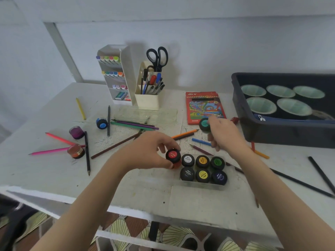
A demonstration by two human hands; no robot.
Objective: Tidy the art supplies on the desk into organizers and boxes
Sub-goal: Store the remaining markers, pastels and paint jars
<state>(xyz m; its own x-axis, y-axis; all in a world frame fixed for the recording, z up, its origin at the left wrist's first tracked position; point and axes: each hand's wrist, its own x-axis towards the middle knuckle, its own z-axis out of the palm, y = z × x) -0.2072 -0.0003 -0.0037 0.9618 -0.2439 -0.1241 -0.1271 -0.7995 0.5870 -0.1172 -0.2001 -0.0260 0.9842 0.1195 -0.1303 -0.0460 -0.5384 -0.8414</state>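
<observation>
The left hand (150,151) pinches a red-capped poster paint jar (173,156) by its cap, fingers closed around the rim, holding it at the left end of the clear plastic tray (201,185) near the desk's (126,192) front edge. Six jars already fill the tray's other cells. The right hand (223,134) is closed on a teal-capped jar (204,124), lifted just in front of the colour pencil box (203,104). These jars look small, rigid and light, with smooth sides likely to slip; the ribbed cap is probably the safest hold. A loose cap could spill, so upright carrying seems wise.
</observation>
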